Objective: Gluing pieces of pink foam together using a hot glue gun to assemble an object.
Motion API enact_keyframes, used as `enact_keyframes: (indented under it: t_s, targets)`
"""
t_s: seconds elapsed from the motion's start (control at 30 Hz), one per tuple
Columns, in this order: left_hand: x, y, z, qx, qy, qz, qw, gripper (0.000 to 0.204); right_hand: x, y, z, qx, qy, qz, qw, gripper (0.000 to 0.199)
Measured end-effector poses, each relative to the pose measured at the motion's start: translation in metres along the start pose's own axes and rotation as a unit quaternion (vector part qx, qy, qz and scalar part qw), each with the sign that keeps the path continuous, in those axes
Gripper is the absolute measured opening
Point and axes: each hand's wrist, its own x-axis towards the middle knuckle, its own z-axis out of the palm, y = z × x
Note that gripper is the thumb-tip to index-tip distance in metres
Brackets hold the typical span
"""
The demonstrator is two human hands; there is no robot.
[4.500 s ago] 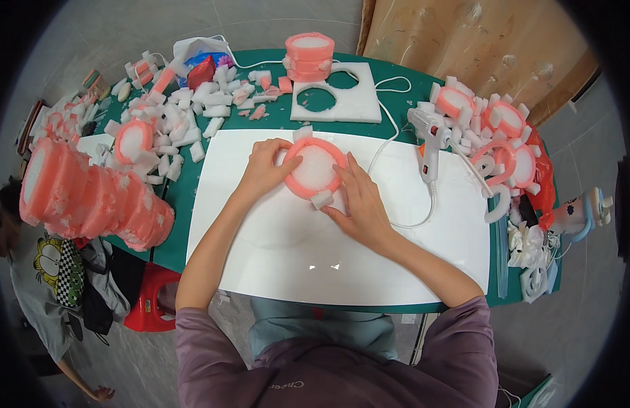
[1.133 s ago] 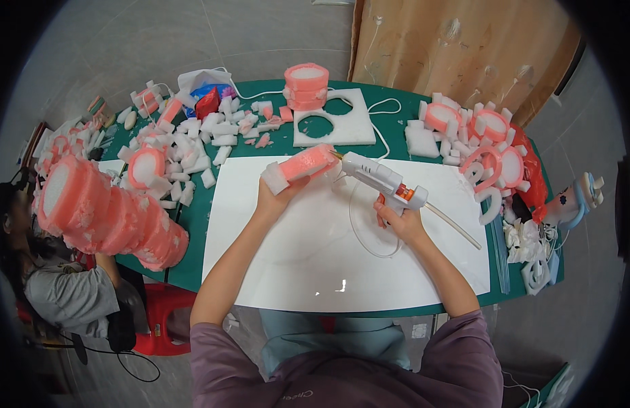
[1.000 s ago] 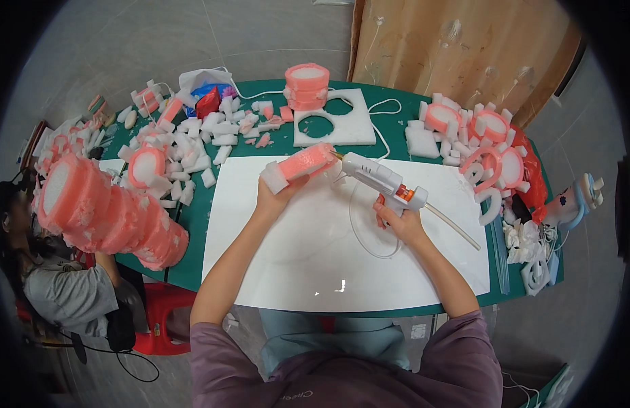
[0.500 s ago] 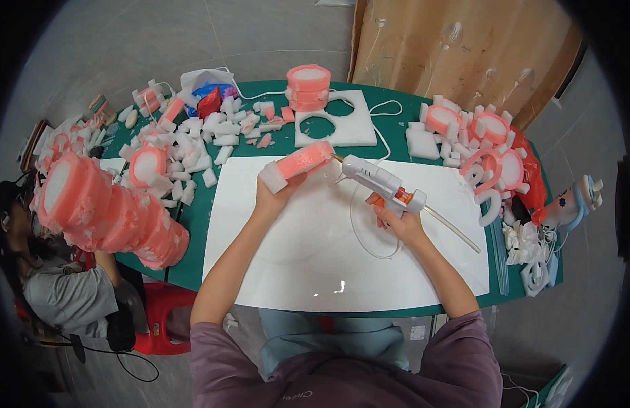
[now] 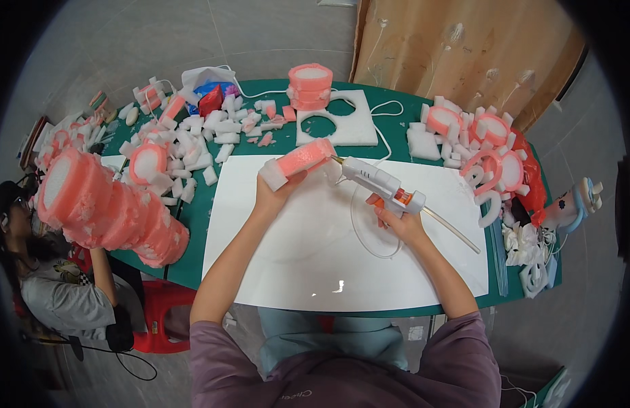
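My left hand [image 5: 279, 188] grips a pink foam piece [image 5: 304, 160] from below, its fingers mostly hidden behind it. A white foam block [image 5: 273, 175] sits at that piece's near left end. In my right hand [image 5: 395, 217] is a white hot glue gun [image 5: 372, 178], with fingers wrapped round its handle near the orange trigger. The gun's nozzle touches or nearly touches the right end of the pink piece; I cannot tell which. A clear glue stick [image 5: 454, 230] juts from the gun's back. Both hands are above a white sheet [image 5: 315, 251].
A stack of pink foam rings [image 5: 117, 211] rises at left, beside a seated person [image 5: 70, 292]. White foam chunks [image 5: 192, 146] lie behind it. At the back stand a pink foam drum [image 5: 309, 87] and a white foam board with round holes [image 5: 355, 129]. Foam flower shapes [image 5: 491, 129] lie right.
My hands, the pink foam piece and the glue gun are nearly where they were. The seated person at left has shifted, with a forearm now raised.
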Motion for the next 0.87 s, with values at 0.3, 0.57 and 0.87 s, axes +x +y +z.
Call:
enact_keyframes:
  t_s: [0.3, 0.57, 0.87]
  targets:
    - [0.0, 0.005, -0.003, -0.223, 0.08, -0.094, 0.967, 0.048, 0.013, -0.008, -0.011, -0.03, 0.187, -0.072, 0.979, 0.025]
    - [0.001, 0.003, 0.0, -0.229, 0.069, -0.111, 0.965, 0.05, 0.035, 0.03, -0.07, -0.121, 0.331, -0.043, 0.935, 0.028]
    - [-0.003, 0.0, -0.003, -0.21, 0.034, -0.119, 0.97, 0.064, 0.051, 0.062, -0.081, -0.197, 0.295, -0.034, 0.934, 0.031]
